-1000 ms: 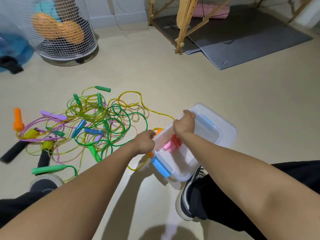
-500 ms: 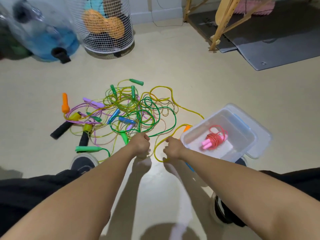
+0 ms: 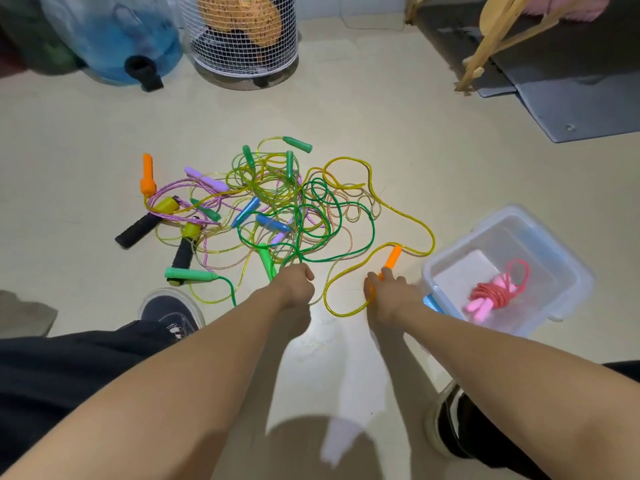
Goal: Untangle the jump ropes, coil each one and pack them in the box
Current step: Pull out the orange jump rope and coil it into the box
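A tangle of jump ropes (image 3: 277,209) lies on the floor, with green, yellow, purple and pink cords and green, blue, purple, black and orange handles. My left hand (image 3: 296,284) is curled at the tangle's near edge, where a green rope (image 3: 346,251) and a green handle (image 3: 267,259) meet it. My right hand (image 3: 388,292) pinches the lower end of an orange handle (image 3: 393,256) on a yellow rope (image 3: 424,226). To the right stands the clear plastic box (image 3: 561,271), holding one coiled pink rope (image 3: 495,292).
A white wire basket (image 3: 242,39) and a blue water jug (image 3: 114,39) stand at the back. A wooden frame leg (image 3: 474,69) and grey mats (image 3: 581,98) are at the back right. My shoes (image 3: 169,313) (image 3: 446,420) flank my arms.
Both hands left the box and came down to the floor. The right hand now reaches the orange handle. The view has swung left, so the box sits further right.
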